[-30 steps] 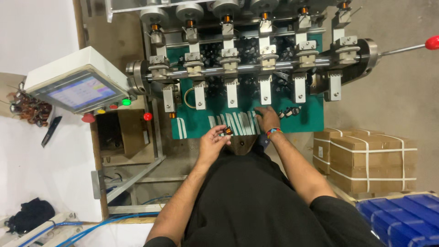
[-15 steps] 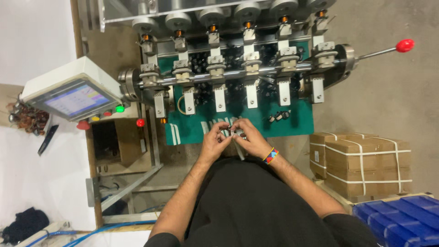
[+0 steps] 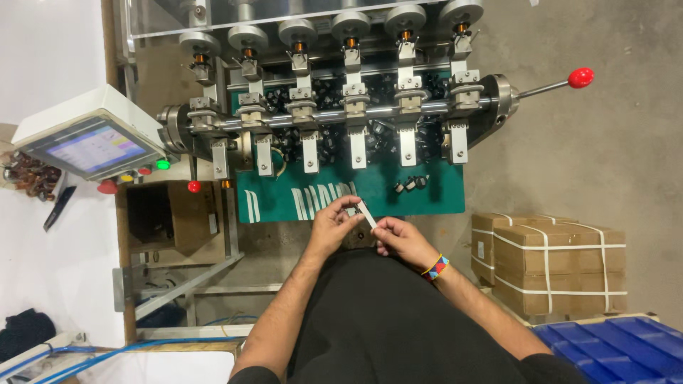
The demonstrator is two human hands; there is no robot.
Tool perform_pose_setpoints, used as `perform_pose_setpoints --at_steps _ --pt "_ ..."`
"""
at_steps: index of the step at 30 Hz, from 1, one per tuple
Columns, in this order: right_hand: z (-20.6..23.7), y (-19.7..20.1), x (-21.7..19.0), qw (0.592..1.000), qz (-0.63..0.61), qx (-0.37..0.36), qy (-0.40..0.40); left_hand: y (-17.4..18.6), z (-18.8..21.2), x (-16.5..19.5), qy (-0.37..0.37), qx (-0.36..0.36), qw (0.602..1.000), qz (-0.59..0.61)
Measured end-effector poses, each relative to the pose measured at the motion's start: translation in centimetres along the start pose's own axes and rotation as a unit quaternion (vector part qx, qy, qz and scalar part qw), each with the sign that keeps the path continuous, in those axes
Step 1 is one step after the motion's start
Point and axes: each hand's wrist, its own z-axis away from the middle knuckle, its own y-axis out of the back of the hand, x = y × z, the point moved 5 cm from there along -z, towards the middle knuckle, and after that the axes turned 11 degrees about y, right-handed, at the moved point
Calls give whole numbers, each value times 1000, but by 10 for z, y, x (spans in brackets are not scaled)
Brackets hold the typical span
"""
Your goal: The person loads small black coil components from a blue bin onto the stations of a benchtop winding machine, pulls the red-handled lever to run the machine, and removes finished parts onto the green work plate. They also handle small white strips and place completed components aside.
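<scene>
both the left hand (image 3: pixel 333 226) and right hand (image 3: pixel 400 238) pinch the small white paper strip (image 3: pixel 366 212) between closed fingertips; keeping it taut would probably help.

Green mat (image 3: pixel 434 203): white strips (image 3: pixel 313 199); small black parts (image 3: pixel 410 184)

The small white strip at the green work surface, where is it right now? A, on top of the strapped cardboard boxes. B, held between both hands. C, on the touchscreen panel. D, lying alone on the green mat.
B: the white strip is pinched between the fingers of the left hand and the right hand, just at the near edge of the green mat.
</scene>
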Motion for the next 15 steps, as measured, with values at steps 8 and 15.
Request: perform_pose_setpoints --at_steps 8,15 --pt "-7 -28 -97 706 589 39 391 -30 8 -32 171 -81 919 345" --pt "-36 -18 -74 864 419 97 264 -1 17 -21 77 -46 976 200"
